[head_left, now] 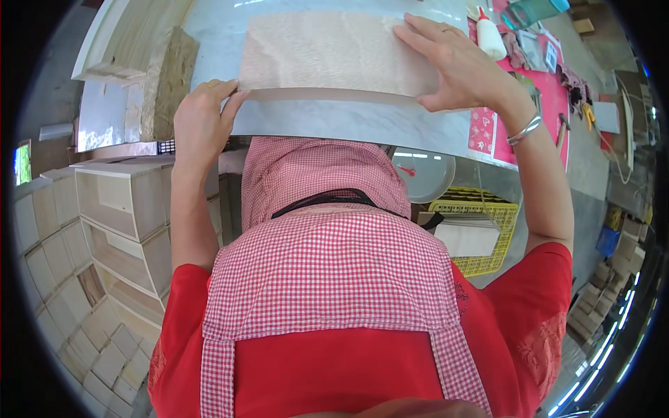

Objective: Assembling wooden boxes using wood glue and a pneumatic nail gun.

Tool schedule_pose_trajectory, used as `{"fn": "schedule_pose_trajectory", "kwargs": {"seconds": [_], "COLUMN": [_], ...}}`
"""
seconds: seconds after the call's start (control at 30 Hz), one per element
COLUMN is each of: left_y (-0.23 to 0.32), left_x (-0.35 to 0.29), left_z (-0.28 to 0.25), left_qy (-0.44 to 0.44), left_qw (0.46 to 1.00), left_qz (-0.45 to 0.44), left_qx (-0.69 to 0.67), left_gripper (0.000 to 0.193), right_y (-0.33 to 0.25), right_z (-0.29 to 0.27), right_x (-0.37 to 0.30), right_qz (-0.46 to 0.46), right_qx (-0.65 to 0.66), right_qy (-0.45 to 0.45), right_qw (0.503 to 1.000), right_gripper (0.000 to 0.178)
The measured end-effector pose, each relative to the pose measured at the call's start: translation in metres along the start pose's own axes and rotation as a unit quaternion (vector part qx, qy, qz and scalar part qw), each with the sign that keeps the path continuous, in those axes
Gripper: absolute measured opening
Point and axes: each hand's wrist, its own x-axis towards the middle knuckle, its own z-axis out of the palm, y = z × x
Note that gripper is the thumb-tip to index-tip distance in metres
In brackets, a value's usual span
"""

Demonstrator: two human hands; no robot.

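Note:
A pale wooden board (334,52), thin and rectangular, is at the far middle over the marbled worktop (334,120), with a shaded strip along its near edge. My left hand (205,115) pinches the board's near left corner between thumb and fingers. At the other end, my right hand (467,66) spans the board with fingers and thumb wide apart. Its fingertips rest on the upper face and its thumb is at the near edge. The underside of the board is hidden.
Boards and a rough block (171,83) stand at the left. On the right lie a white glue bottle (490,38), a teal bottle (533,12) and a hammer (562,131). Below are a yellow crate (512,233), a round grey lid (435,171) and stacked wooden boxes (125,223).

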Motion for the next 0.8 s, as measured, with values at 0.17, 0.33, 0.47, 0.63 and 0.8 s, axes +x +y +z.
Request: {"fn": "schedule_pose_trajectory", "kwargs": {"seconds": [0.17,0.33,0.47,0.63,0.8], "left_y": [0.000,0.002,0.001,0.004,0.003], "left_x": [0.002,0.003,0.003,0.002,0.005], "left_z": [-0.003,-0.004,-0.004,-0.006,-0.006], "left_qy": [-0.029,-0.029,-0.017,-0.009,-0.006], "left_qw": [0.999,0.999,1.000,0.998,0.998], "left_qz": [0.000,-0.003,-0.008,-0.045,-0.033], "left_qx": [0.020,0.016,0.004,-0.043,-0.060], "left_gripper": [0.026,0.027,0.024,0.023,0.022], "right_y": [0.007,0.002,-0.018,-0.028,-0.026], "right_z": [-0.001,0.007,0.029,0.044,0.048], "right_x": [-0.031,-0.079,-0.111,-0.107,-0.106], "right_qz": [0.035,0.106,0.256,0.265,0.242], "right_qx": [0.078,0.148,0.185,0.185,0.170], "right_qy": [0.132,0.231,0.240,0.270,0.295], "right_qw": [0.988,0.956,0.918,0.907,0.909], "right_gripper": [0.054,0.027,0.014,0.009,0.007]}}
